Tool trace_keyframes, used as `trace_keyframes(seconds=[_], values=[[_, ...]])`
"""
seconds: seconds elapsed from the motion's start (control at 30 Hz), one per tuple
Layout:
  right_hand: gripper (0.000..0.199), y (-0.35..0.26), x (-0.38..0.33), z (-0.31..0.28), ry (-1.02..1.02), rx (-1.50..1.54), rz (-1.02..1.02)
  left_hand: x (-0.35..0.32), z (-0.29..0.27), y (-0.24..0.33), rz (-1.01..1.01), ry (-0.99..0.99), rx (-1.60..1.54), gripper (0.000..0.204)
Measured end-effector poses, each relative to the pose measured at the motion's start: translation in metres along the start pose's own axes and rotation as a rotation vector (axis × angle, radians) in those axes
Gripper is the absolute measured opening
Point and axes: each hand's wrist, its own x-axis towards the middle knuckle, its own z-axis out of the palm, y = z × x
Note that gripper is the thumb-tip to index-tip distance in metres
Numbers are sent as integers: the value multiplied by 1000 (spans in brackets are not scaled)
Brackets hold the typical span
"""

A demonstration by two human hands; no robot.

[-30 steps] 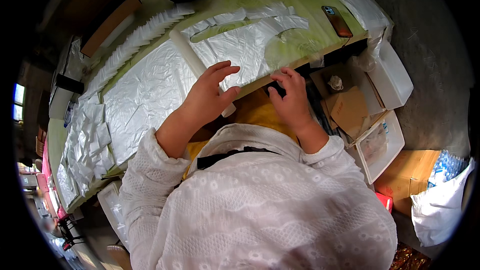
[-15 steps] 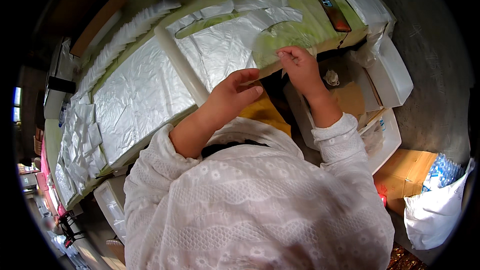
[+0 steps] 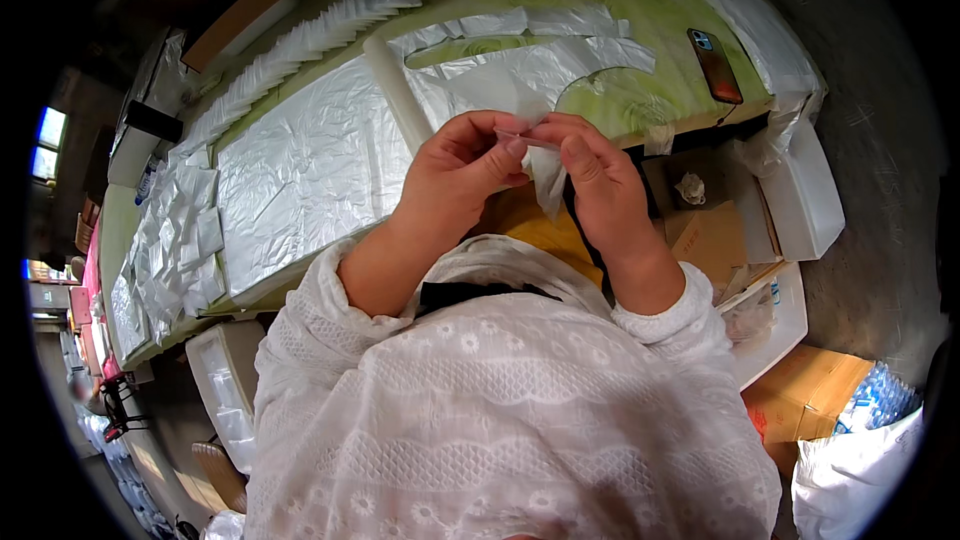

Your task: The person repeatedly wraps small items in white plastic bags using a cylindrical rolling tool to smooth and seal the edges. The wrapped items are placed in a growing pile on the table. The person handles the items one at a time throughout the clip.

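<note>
Head view has the left hand point(image 3: 455, 168) and right hand point(image 3: 603, 168) pinching 1 filmy white piece point(image 3: 548, 182) between them, seemingly unfinished, beside the table point(image 3: 620, 95), where white packets point(image 3: 172, 252) already lie heaped at left.

I observe translucent plastic film point(image 3: 547, 183) at frame centre, glossy wrinkled plastic sheeting point(image 3: 300, 170) at left, matt textured cloth shirt point(image 3: 500, 390) below.

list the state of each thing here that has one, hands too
left hand: closed, pinching film
right hand: closed, pinching film
translucent film: held between both hands, partly hanging
silvery sheet: spread flat, wrinkled
phone: lying camera side up
white packets: loosely heaped
paper wad: crumpled
</note>
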Motion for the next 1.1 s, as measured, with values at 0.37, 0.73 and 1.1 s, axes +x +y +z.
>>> trace_keyframes(seconds=[0.37,0.73,1.1], values=[[22,72,-34,0,200,194,324,-125,-247,53,158,784,-117,15],[22,81,-61,-22,368,105,435,-101,-327,42,235,1068,-388,18],[22,82,-80,-73,651,62,425,5,-196,-8,68,487,775,40]])
